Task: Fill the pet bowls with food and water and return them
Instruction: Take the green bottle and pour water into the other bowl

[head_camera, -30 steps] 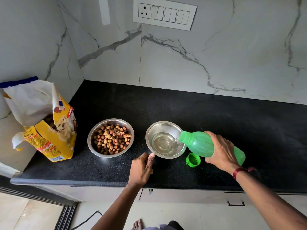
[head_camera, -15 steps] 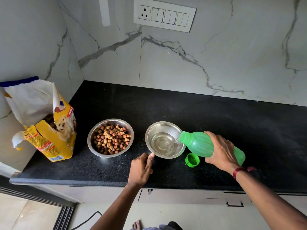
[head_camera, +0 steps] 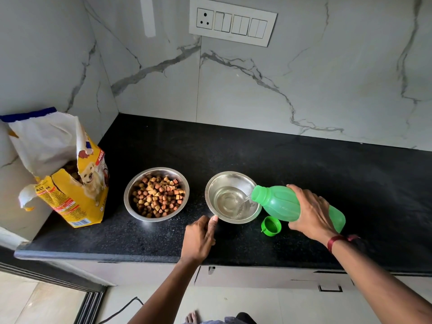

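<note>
Two steel bowls stand side by side on the black counter (head_camera: 257,157). The left bowl (head_camera: 131,206) is filled with brown kibble. The right bowl (head_camera: 230,181) holds some water. My right hand (head_camera: 309,212) grips a green bottle (head_camera: 278,202), tipped on its side with its mouth over the right bowl's rim, and a thin stream of water runs in. My left hand (head_camera: 199,237) rests on the counter, its thumb against the right bowl's near rim. The bottle's green cap (head_camera: 271,226) lies on the counter just under the bottle.
An open yellow dog food bag (head_camera: 74,195) stands at the counter's left end against the marble wall. A switch panel (head_camera: 232,22) is on the back wall. The counter's front edge runs just below my hands, with cabinet fronts and floor beneath.
Almost nothing has moved. The bottle stays tilted over the right bowl and water keeps running in; both hands hold their places.
</note>
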